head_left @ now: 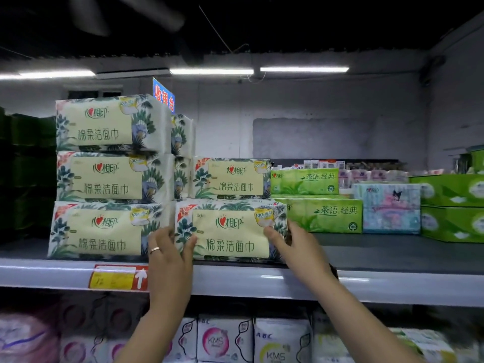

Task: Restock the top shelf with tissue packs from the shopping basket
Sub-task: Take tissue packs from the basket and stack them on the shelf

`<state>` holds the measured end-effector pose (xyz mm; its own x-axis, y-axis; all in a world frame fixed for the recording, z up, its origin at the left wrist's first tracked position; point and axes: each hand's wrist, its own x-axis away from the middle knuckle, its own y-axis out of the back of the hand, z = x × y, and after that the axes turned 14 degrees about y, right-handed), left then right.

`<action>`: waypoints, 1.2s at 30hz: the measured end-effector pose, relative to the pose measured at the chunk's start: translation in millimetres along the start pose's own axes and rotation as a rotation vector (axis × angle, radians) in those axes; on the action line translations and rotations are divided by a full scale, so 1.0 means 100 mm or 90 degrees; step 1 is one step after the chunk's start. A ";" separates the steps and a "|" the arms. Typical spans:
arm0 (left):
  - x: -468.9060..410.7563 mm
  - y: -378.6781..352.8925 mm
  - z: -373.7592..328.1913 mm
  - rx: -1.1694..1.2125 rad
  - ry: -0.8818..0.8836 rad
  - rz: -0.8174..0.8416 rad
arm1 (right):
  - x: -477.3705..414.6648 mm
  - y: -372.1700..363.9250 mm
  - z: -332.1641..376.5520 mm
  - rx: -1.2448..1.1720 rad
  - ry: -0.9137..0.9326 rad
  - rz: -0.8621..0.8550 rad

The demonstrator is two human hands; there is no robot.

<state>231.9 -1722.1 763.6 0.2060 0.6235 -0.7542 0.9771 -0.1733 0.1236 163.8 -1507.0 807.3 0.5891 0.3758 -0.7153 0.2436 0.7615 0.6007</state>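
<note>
A leaf-patterned tissue pack with a cream label (230, 229) stands at the front edge of the top shelf (392, 252). My left hand (170, 252), wearing a ring, holds its left end, thumb on the front face. My right hand (296, 247) grips its right end, thumb on the label's corner. A second matching pack (231, 178) sits behind it, a little higher. To the left stands a stack of three matching packs (104, 176). The shopping basket is out of sight.
Green tissue packs (319, 213), a pastel pack (387, 210) and green boxes (453, 208) fill the shelf's right side, with bare shelf in front of them. A red and yellow price tag (117, 277) hangs on the shelf rail. Pad packages (225, 339) line the lower shelf.
</note>
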 end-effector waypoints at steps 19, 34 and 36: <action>0.04 -0.02 0.07 0.006 -0.113 -0.120 | 0.13 0.00 0.01 0.024 0.066 -0.044; 0.05 -0.05 0.10 0.003 -0.048 -0.100 | 0.20 -0.09 0.02 0.096 0.086 -0.099; 0.05 -0.05 0.10 0.018 -0.047 -0.103 | 0.21 -0.11 0.02 0.076 0.097 -0.133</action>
<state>227.2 -1725.5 752.9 0.0402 0.5873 -0.8084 0.9951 -0.0971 -0.0210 175.2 -1508.1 786.4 0.3968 0.2990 -0.8679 0.4415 0.7668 0.4660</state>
